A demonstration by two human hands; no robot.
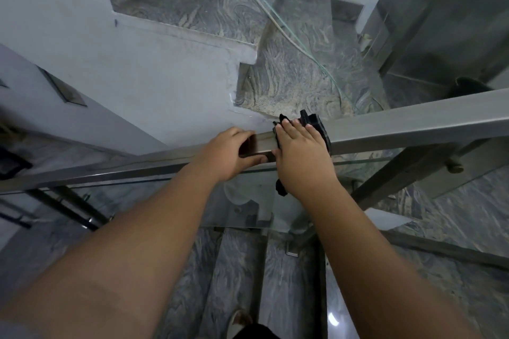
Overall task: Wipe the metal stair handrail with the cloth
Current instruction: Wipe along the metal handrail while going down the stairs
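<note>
A square steel handrail [413, 124] crosses the view from lower left to upper right, above a glass panel. My right hand [300, 157] lies flat over a black cloth [316, 124] draped on the rail's top. The cloth sticks out beyond my fingertips and hangs below my wrist on the near side. Just to its left, my left hand [228, 154] grips the bare rail, fingers over the far side and thumb on the near face. The two hands almost touch.
Below the rail drop marble stairs [289, 69] with a white and green cord [275, 19] running down them. A white wall [151, 69] stands at the left. Steel posts [391, 176] and glass fittings support the rail. My foot [241, 319] stands on a lower step.
</note>
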